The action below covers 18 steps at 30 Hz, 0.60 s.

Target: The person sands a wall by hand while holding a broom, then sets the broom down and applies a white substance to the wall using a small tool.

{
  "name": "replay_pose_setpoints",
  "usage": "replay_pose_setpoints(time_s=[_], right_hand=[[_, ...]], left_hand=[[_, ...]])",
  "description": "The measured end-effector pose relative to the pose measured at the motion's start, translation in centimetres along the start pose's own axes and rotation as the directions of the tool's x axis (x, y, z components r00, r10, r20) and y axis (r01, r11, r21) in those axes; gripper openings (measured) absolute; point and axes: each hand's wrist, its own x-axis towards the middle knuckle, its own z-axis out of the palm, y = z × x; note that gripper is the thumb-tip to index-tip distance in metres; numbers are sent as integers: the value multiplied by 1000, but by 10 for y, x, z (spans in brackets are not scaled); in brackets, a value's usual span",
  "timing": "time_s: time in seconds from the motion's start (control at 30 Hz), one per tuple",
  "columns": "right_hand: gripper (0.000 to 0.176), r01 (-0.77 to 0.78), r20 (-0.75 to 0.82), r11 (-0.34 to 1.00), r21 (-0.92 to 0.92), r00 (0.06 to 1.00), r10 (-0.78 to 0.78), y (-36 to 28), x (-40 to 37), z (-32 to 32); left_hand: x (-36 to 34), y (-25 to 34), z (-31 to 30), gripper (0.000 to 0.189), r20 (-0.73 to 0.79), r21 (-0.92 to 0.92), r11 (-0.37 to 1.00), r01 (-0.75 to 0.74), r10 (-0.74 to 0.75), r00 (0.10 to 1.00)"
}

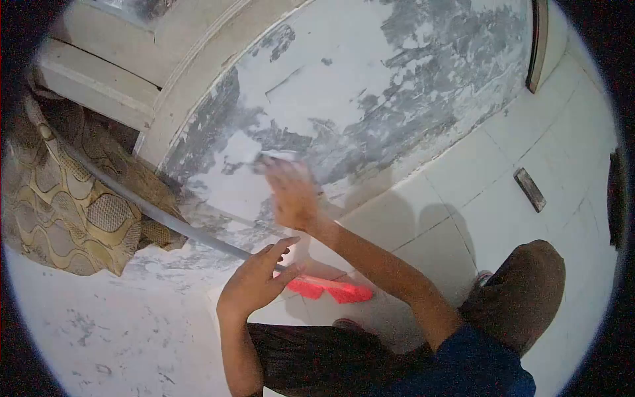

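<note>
My right hand (293,195), smeared by motion, presses against the patchy white and grey wall (317,86). Under its fingertips shows the edge of a small flat grey-and-white piece (263,161); I cannot tell exactly what it is. Lower and to the left, my left hand (253,281) hovers with thumb and fingers apart, overlapping the grey pole (178,225) of a broom. Just beyond that hand lies the broom's red-pink bristle head (331,289), over the floor tiles at the wall's foot.
A yellow-brown patterned cloth (79,205) hangs on the left beneath a cream door or window frame (99,79). On the white tiled floor (489,192) to the right rests a narrow grey block (530,190). My bent knee (522,291) juts out at lower right.
</note>
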Motion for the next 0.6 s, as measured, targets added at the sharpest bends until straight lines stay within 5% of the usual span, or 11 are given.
replay_pose_setpoints(time_s=[0.07,0.17,0.27,0.3,0.4,0.47,0.5,0.57,0.6], right_hand=[[88,-230,-192,967,-111,959,206,18,-23,10],[84,-335,-375,942,-12,875,306,12,18,-32],[81,-259,-478,964,65,840,258,-17,73,-46],[81,-261,-471,963,63,843,260,-20,70,-41],[85,-24,-122,1000,-20,992,22,-13,38,-16],[84,-51,32,998,-20,998,52,7,3,-12],[84,-47,26,999,-22,999,48,17,-5,-15],[91,-373,-325,924,-85,887,328,29,-15,-17],[91,-372,-326,924,-84,887,327,29,-4,-23]], left_hand=[[-4,1,-2,59,-8,9,1000,20,-20,1000],[-10,-4,-1,58,-23,7,1000,20,-19,1000],[-12,-13,0,58,-34,-5,1000,-5,5,999],[-12,-15,2,58,-36,-7,1000,-16,15,999],[-7,-15,3,57,-35,-46,998,-30,28,999],[-6,-8,0,57,-26,-18,1000,18,-18,1000],[-5,-6,-1,57,-20,-7,997,72,-72,997],[-10,-5,-3,57,-38,0,999,52,-52,998],[-12,-6,-3,57,-47,7,999,33,-33,998]])
